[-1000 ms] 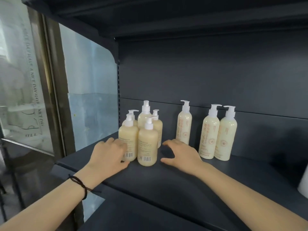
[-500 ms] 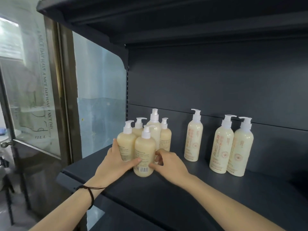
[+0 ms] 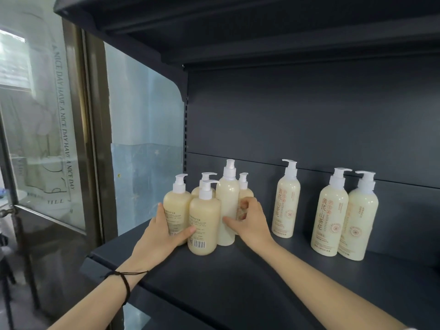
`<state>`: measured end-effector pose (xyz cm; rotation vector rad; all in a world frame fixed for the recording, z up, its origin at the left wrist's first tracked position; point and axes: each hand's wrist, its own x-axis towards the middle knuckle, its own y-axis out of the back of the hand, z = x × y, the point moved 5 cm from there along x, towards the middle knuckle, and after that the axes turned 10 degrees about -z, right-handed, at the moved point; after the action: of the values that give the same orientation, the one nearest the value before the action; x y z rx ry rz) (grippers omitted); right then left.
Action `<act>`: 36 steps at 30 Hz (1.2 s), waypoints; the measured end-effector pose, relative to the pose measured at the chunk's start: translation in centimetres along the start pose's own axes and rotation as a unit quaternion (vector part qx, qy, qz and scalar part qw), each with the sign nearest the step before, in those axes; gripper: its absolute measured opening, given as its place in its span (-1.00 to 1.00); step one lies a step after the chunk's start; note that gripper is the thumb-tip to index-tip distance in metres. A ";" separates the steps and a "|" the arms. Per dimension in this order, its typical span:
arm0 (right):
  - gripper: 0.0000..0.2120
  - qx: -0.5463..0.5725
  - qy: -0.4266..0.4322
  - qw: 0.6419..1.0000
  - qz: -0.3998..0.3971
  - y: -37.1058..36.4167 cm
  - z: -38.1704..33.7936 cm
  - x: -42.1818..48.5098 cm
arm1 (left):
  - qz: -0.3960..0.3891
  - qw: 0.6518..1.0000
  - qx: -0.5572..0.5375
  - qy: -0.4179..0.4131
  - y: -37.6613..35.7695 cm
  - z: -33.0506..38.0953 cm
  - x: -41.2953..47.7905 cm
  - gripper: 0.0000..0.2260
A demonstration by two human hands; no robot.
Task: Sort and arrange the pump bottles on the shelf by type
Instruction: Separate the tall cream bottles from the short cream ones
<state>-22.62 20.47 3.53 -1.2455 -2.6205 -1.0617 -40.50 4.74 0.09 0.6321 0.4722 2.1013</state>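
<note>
Cream pump bottles stand on a dark shelf [image 3: 238,277]. At the left is a tight cluster: a short round bottle [image 3: 176,208] at the far left, another short one [image 3: 204,225] in front showing a barcode, a tall slim bottle [image 3: 227,206], and two short ones behind. My left hand [image 3: 164,234] grips the far-left short bottle, thumb across its front. My right hand [image 3: 250,222] holds the tall slim bottle, thumb on its front and fingers curled behind it. A single tall bottle [image 3: 287,206] stands to the right, and a pair of tall bottles [image 3: 329,217] stands farther right.
The shelf's dark back panel [image 3: 309,115] rises behind the bottles and another shelf [image 3: 238,32] hangs overhead. A glass side panel [image 3: 142,139] closes the left end. Beyond it is a glass door [image 3: 42,139] with printed lettering.
My left hand moved from the shelf surface onto the far-left short bottle. My right hand slid left from the shelf to the tall slim bottle in the cluster.
</note>
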 end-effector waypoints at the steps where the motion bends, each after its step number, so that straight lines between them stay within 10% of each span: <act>1: -0.43 0.032 -0.007 0.999 -0.015 -0.4 0.0 0.2 | -0.003 1.000 0.001 -0.001 0.1 0.0 0.1 -0.25; 19: -0.45 0.140 -0.014 0.990 -0.006 -0.6 0.7 -0.9 | -0.012 1.000 -0.022 -0.005 -0.1 0.1 0.2 -0.28; 36: -0.27 -0.024 -0.089 0.970 0.225 9.2 6.3 -4.3 | -0.031 0.999 -0.034 0.018 -2.7 2.5 0.6 -0.16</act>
<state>-11.79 25.40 2.54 -1.9053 -2.2554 -0.9688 -37.60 7.02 0.77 0.5341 0.4338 2.0636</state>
